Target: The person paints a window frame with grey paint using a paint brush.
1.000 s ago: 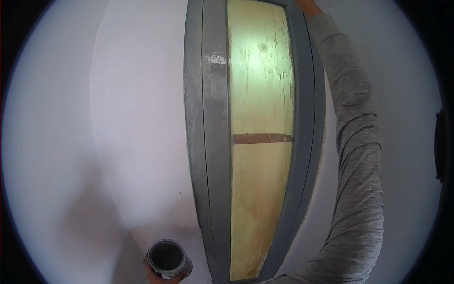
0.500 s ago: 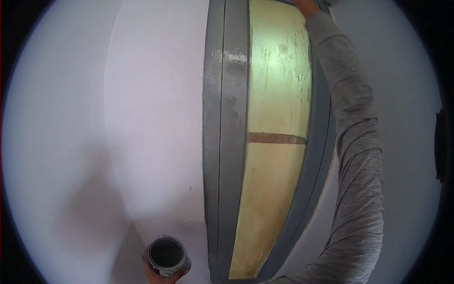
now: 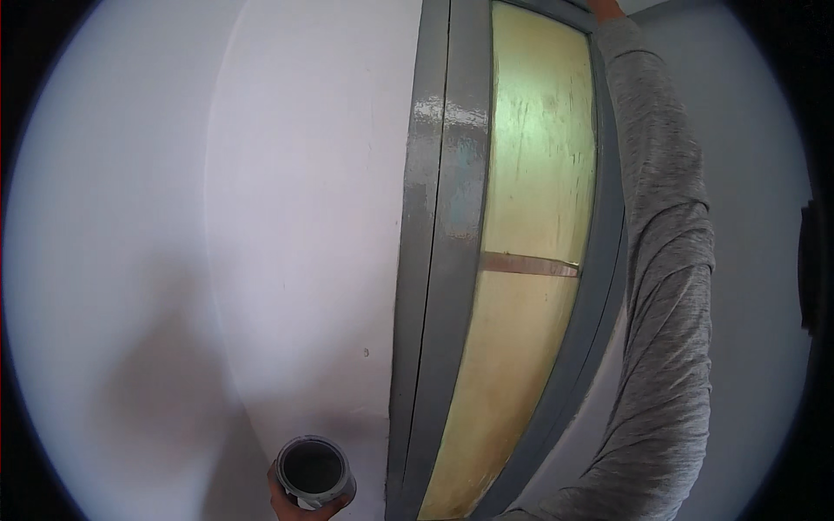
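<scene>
At the lower left, my left hand (image 3: 285, 504) is wrapped round a paint can (image 3: 348, 478), its fingers at the sides and under the near rim. The can is open at the top and tipped slightly toward me, with a dark grey inside; how much paint it holds is hard to tell. My right arm, in a grey sleeve, reaches up along the right side of the grey-painted frame (image 3: 417, 286). Only a part of my right hand (image 3: 606, 9) shows at the top edge, close to the frame's upper right corner. Its fingers are out of view, along with anything they hold.
Two yellowish panels (image 3: 521, 347) sit within the frame, parted by a brown crossbar (image 3: 532, 264). Wet-looking gloss shines on the upper left of the grey frame. A pale wall (image 3: 295, 217) lies left of it, with a soft shadow low down.
The view has shifted, so the frame and panels sit farther right. My right hand stays high by the frame's top right corner. My left hand still holds the can.
</scene>
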A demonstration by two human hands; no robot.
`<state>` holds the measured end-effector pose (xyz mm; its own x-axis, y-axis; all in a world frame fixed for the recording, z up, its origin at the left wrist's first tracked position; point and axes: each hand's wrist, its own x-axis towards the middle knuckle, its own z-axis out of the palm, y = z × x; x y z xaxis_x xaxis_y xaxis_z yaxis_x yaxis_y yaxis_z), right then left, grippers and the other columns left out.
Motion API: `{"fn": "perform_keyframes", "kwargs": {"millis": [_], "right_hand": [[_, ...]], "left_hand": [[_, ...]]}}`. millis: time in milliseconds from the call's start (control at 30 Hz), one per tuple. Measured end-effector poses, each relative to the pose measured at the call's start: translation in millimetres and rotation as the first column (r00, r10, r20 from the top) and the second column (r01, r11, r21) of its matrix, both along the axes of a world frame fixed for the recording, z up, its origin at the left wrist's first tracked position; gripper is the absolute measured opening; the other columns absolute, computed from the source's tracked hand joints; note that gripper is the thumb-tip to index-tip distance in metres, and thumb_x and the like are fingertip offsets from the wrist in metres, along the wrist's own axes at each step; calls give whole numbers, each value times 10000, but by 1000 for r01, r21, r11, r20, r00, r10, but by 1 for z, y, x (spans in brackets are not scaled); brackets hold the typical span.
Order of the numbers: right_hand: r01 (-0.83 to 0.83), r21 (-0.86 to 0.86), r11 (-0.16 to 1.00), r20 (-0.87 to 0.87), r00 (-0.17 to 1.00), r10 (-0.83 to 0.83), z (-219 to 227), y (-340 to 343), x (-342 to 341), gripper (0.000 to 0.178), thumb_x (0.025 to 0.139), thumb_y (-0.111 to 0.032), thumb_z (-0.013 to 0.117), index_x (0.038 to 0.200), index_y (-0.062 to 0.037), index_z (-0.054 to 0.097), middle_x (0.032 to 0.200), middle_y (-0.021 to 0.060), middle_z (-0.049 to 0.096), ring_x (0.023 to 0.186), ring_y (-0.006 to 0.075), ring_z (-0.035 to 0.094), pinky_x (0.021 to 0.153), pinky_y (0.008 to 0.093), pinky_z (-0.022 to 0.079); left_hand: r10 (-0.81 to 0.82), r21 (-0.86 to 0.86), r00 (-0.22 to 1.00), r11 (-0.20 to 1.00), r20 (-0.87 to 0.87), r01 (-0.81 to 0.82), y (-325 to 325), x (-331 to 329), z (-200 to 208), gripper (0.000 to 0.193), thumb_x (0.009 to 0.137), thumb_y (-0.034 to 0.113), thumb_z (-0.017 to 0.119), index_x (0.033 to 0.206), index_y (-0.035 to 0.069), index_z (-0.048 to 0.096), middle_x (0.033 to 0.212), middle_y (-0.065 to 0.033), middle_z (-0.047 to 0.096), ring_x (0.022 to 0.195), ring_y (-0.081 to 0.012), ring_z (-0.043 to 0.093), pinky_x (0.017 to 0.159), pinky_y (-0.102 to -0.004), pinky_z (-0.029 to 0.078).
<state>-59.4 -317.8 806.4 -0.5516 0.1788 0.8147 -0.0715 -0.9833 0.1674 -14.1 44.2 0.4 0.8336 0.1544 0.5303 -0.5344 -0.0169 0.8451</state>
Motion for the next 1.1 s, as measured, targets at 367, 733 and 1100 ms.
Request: {"fn": "perform_keyframes", "kwargs": {"millis": [367, 733, 1100], "right_hand": [[-301, -235, 924, -416, 890, 184, -6, 110, 62, 79, 843, 22, 660, 881, 4, 727, 853, 144, 740, 754, 230, 675, 704, 381, 534], [157, -621, 768, -265, 880, -394, -45, 81, 18, 126, 926, -53, 693, 1026, 8, 741, 1025, 143, 765, 919, 298, 736, 816, 386, 581], [339, -789, 512, 25, 851, -525, -53, 62, 68, 175, 933, -80, 658, 1085, -31, 729, 1003, 149, 753, 852, 312, 741, 745, 398, 595]], "left_hand": [[4, -17, 999, 1000, 48, -4, 2, 12, -3, 1025, 606, 257, 968, 1453, 2, 449, 1367, -175, 583, 1229, -311, 588, 1012, -428, 499], [19, -46, 1000, 999, 25, -18, 2, 23, -3, 999, 604, 161, 950, 1458, 21, 451, 1388, -154, 570, 1237, -286, 583, 1008, -411, 509], [-71, -80, 997, 994, -28, 69, -21, 21, 9, 1022, 598, 156, 952, 1473, 38, 436, 1403, -155, 556, 1256, -288, 577, 996, -426, 524]]}}
